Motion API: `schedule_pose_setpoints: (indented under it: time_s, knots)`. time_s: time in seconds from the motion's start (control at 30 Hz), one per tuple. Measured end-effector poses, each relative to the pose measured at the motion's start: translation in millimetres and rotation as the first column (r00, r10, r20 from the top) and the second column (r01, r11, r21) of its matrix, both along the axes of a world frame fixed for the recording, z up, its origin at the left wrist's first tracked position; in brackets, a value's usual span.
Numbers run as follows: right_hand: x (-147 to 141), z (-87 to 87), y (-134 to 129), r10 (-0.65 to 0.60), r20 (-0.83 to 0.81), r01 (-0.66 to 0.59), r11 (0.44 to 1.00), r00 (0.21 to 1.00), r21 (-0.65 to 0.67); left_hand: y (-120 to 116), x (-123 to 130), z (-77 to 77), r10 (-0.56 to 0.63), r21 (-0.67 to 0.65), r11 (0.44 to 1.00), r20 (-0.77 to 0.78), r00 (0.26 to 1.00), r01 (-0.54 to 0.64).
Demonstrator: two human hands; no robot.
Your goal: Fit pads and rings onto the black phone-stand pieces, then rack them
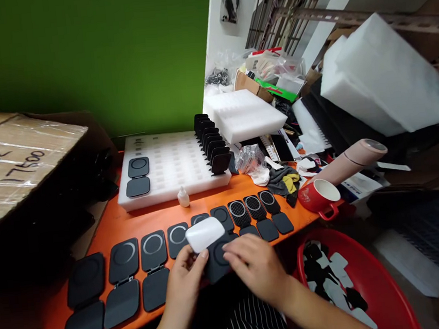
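The dark pad [216,265] is up in the air, over the near edge of the worktop [162,211], about halfway along it. The left hand [186,276] is clamped on its left side, with the thumb on top. The right hand [258,267] has its fingers bent, with the tips at the pad's right side. I cannot tell if they pinch it.

A white piece [205,234] sticks out past the pad, toward the far edge. I cannot tell if the two are joined. Together they make a long shape, with its long axis going from the white end, far and to the left, down to the dark end, near and to the right. The ring on the dark pad faces up.

A row of two-part pads [123,261] lies along the near edge. Each one's long way runs from far to near, with its ring half pointing at the far edge. Behind the row, a white foam block [165,164] sits near the far edge, with a small bottle [183,197] just beside it. A red cup [318,196] stands by the right end.
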State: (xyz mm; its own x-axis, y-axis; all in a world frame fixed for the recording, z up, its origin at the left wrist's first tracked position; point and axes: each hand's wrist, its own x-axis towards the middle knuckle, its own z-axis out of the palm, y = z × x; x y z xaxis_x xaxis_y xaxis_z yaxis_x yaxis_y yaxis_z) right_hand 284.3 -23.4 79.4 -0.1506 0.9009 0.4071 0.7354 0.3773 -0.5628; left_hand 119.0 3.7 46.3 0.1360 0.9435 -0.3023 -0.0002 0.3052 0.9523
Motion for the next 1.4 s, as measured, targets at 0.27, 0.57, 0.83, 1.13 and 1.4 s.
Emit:
schedule_pose_setpoints:
  time_s: [0.27,0.57,0.83,1.13,1.4]
  knots:
    - [-22,-9.8,-11,0.07,-0.05,-0.08,0.971,0.996,-0.227,-13,-5,9.0,-0.045,-0.111,0.992,0.093,0.995,0.055]
    - [-17,-5.9,-12,0.108,-0.043,-0.116,0.951,0.993,-0.287,-15,-6,9.5,-0.122,0.223,0.966,-0.06,0.991,0.132]
    - [-14,-8.3,-5,0.101,-0.059,-0.114,0.945,0.993,-0.307,-9,-1,12.4,-0.074,-0.049,0.996,0.069,0.995,0.077]
    - [-13,-7.7,1,-0.004,-0.291,-0.102,0.933,0.957,-0.346,-5,-4,7.8,-0.042,-0.218,0.972,0.201,0.979,0.087]
    - [32,-19.0,24,-0.507,-0.375,0.429,0.86,0.776,-0.275,1,-35,18.6,0.173,-0.362,0.932,0.478,0.861,0.013]
